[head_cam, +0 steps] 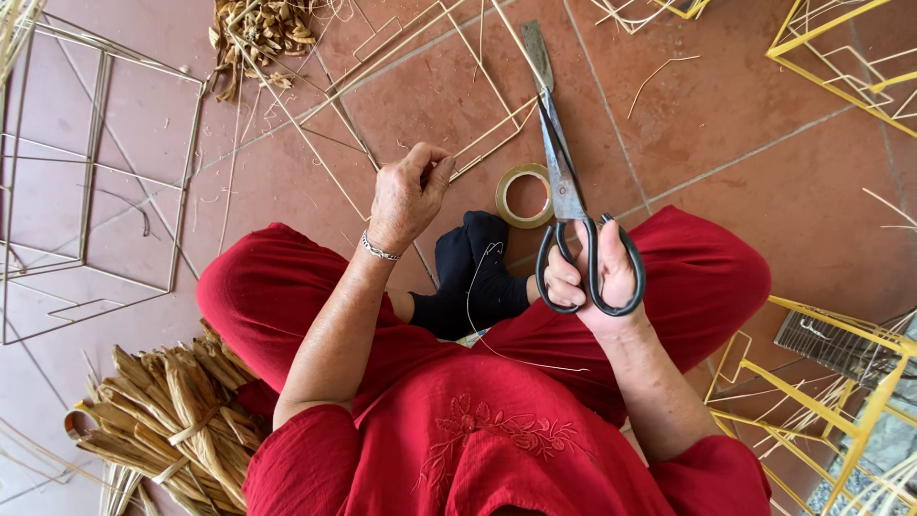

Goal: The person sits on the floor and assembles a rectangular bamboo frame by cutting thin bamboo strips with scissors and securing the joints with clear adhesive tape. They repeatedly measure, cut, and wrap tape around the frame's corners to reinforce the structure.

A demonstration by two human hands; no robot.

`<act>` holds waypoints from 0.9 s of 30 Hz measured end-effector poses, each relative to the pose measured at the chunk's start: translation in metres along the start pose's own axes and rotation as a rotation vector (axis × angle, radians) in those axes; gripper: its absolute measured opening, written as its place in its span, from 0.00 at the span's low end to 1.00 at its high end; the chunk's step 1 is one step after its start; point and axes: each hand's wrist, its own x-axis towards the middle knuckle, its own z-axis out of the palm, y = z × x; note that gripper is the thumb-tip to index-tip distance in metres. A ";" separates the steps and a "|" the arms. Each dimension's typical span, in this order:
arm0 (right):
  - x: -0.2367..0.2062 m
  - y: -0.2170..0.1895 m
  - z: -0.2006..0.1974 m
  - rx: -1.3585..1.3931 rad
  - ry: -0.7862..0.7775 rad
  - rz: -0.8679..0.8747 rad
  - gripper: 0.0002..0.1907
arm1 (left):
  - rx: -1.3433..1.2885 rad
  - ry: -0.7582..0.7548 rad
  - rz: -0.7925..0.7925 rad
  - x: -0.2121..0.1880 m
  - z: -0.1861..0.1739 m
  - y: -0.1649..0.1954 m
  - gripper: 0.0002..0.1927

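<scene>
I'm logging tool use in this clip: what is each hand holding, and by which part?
The right hand holds the large scissors by their black loop handles. The left hand pinches a thin bamboo strip near its end.

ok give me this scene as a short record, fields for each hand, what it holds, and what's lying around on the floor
setting: person in red clothes seated cross-legged on a tiled floor
left hand: closed, pinching a thin bamboo strip of a frame
right hand: fingers through the handles of large black scissors, blades pointing away
between hands: roll of tape on the floor
left side: bare stick frame; bundle of dried leaves
right side: yellow frames
</scene>
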 end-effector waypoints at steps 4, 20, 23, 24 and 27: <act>-0.007 -0.001 -0.006 0.042 0.016 0.017 0.24 | 0.007 0.007 0.011 0.001 0.001 0.001 0.05; 0.011 0.017 -0.035 0.019 0.009 -0.026 0.24 | -0.011 -0.007 -0.028 0.000 -0.002 -0.002 0.06; 0.006 0.021 -0.038 0.028 -0.008 -0.006 0.23 | -0.010 -0.004 -0.026 0.001 -0.002 -0.002 0.06; 0.005 0.023 -0.039 0.032 0.007 0.000 0.23 | -0.013 -0.007 -0.035 0.000 -0.001 -0.001 0.06; 0.005 0.027 -0.041 0.029 0.050 0.008 0.24 | 0.000 -0.012 -0.061 0.000 -0.001 0.000 0.06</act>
